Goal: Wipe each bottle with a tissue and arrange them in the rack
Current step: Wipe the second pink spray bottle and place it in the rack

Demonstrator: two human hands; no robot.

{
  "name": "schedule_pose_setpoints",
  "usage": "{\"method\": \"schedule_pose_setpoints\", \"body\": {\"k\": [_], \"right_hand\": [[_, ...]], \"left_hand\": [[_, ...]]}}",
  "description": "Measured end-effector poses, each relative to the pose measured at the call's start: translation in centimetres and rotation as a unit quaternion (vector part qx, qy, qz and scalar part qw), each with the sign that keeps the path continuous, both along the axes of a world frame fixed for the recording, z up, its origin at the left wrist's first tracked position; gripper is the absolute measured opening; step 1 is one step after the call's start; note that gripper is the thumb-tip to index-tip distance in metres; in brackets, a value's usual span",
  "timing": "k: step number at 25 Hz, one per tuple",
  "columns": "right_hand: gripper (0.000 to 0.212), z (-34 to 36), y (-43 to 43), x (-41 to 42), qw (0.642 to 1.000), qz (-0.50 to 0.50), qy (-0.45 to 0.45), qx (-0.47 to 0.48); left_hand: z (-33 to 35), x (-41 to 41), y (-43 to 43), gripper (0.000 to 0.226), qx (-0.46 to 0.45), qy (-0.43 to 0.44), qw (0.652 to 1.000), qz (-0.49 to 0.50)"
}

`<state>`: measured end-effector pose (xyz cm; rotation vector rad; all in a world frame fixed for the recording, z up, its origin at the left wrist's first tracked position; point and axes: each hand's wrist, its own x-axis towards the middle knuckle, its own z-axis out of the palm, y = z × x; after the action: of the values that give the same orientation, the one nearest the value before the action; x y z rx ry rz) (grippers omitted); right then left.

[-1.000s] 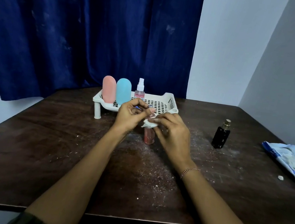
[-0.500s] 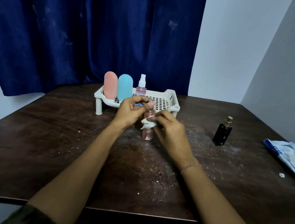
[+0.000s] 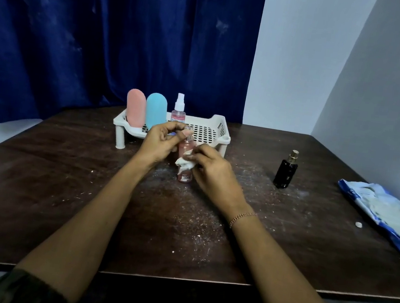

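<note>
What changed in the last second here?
The right hand has slid the tissue down the pink bottle, baring its upper body. The left hand still pinches its top. The three bottles in the rack and the black bottle stayed put.

The dark, crumb-dusted table (image 3: pixel 59 195) carries a white rack (image 3: pixel 224 137) at far centre, and a black bottle (image 3: pixel 285 172) and blue tissue pack (image 3: pixel 390 219) at right.
</note>
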<state>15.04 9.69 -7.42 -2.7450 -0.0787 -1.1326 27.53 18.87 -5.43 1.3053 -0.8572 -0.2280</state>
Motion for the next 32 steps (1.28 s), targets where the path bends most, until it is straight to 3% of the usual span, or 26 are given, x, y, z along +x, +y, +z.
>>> {"method": "schedule_pose_setpoints", "body": {"k": [4, 10, 15, 21, 26, 32], "right_hand": [[0.027, 0.09, 0.00, 0.26, 0.998, -0.007, -0.056, 0.027], [0.024, -0.21, -0.43, 0.06, 0.999, 0.026, 0.019, 0.033], [0.026, -0.21, -0.40, 0.61, 0.995, 0.014, -0.058, 0.077], [0.025, -0.41, -0.35, 0.34, 0.999, 0.022, 0.014, 0.042], [0.028, -0.25, -0.36, 0.73, 0.996, 0.010, -0.057, 0.069], [0.021, -0.67, -0.71, 0.62, 0.994, 0.050, 0.086, 0.041]], "left_hand": [[-0.17, 0.08, -0.21, 0.009, 0.022, -0.025, 0.999, -0.023], [-0.27, 0.62, -0.03, 0.014, 0.022, 0.009, 0.999, -0.047], [-0.45, 0.18, -0.49, 0.018, 0.025, -0.016, 0.998, -0.049], [-0.60, 0.55, -0.41, 0.022, 0.018, 0.001, 0.998, -0.065], [-0.60, 0.44, -0.52, 0.019, 0.017, -0.017, 0.998, -0.053], [-0.62, 0.77, -0.31, 0.025, 0.022, 0.027, 0.999, -0.008]]}}
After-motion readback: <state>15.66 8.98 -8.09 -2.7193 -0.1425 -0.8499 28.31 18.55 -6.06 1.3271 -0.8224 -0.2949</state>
